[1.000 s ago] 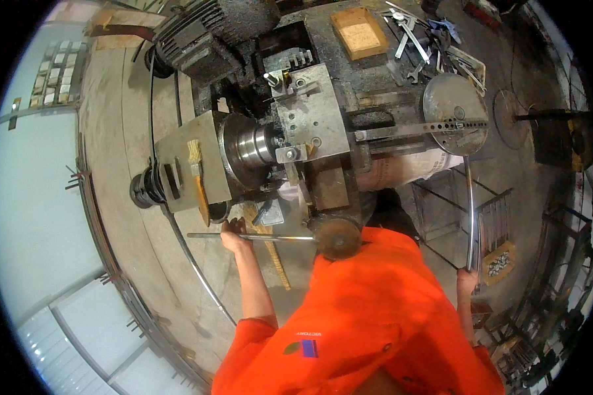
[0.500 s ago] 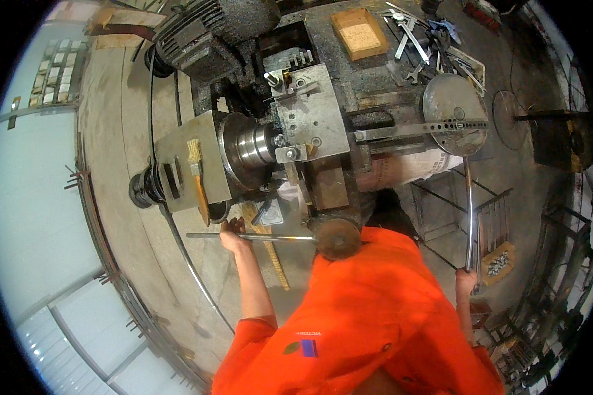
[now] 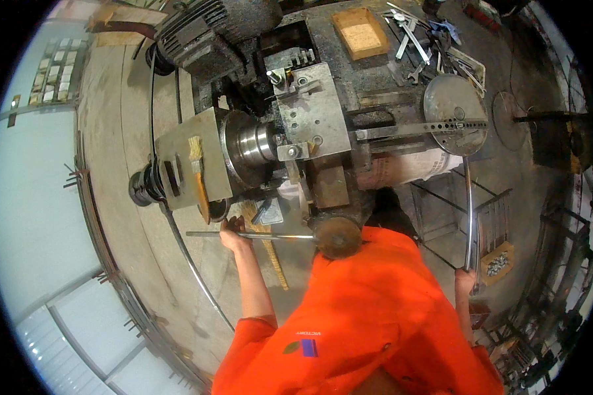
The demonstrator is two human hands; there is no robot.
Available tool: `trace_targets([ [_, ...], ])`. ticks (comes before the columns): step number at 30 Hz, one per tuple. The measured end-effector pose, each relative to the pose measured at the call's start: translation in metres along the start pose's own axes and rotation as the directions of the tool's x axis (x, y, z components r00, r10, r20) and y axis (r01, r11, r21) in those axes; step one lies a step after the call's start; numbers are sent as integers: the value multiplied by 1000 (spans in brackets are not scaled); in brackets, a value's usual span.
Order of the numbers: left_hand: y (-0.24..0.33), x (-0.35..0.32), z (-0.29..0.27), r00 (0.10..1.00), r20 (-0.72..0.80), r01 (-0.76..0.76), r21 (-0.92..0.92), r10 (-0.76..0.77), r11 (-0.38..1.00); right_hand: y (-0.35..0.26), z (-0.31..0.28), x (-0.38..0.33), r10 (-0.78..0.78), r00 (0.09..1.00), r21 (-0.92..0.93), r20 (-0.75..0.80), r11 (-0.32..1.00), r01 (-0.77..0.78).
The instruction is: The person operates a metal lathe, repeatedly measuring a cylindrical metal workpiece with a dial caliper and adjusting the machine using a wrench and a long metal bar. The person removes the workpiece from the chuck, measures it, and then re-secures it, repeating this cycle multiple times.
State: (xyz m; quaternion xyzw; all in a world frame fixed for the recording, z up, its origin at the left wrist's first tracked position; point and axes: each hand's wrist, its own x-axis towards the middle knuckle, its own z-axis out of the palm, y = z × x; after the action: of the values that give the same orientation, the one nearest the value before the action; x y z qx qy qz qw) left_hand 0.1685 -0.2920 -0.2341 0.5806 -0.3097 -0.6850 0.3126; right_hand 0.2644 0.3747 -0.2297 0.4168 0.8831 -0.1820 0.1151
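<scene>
My left hand (image 3: 233, 236) is closed around a thin metal rod (image 3: 277, 236), whose right end meets a rusty round wheel (image 3: 338, 237) at my front. Its fingertips are close to the dark round part under the headstock. On the right, my right hand (image 3: 465, 282) grips the lower end of a long shiny lever (image 3: 469, 210) that hangs from a round metal disc (image 3: 449, 99). Between them stands a lathe-like machine: a shiny cylindrical workpiece (image 3: 254, 143) sits at the spindle, beside a steel tool block (image 3: 313, 112) with bolted clamps.
A wooden-handled brush (image 3: 199, 178) lies on the headstock plate. Behind are a motor (image 3: 214, 39), a shallow box (image 3: 360, 33) and calipers (image 3: 412, 38) among tools. A broom (image 3: 275, 260) lies below the machine. A carton of small metal parts (image 3: 497, 264) is near my right hand.
</scene>
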Motion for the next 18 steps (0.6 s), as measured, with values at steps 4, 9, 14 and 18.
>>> trace_targets([
  [4, 0, -2, 0, 1000, 14, -7, 8, 7, 1000, 11, 3, 6, 20, 999, -28, 34, 999, -19],
  [9, 0, -6, 5, 1000, -4, -21, 51, 22, 998, -8, -2, -3, 53, 999, -1, 15, 999, -53],
  [14, 2, -5, 3, 1000, -25, -11, 64, 13, 998, -8, -3, -4, 48, 999, -35, -1, 998, -48],
  [18, 2, -14, 10, 998, -35, -45, 74, 48, 996, -34, -13, -13, 79, 997, -12, 19, 997, -79],
])
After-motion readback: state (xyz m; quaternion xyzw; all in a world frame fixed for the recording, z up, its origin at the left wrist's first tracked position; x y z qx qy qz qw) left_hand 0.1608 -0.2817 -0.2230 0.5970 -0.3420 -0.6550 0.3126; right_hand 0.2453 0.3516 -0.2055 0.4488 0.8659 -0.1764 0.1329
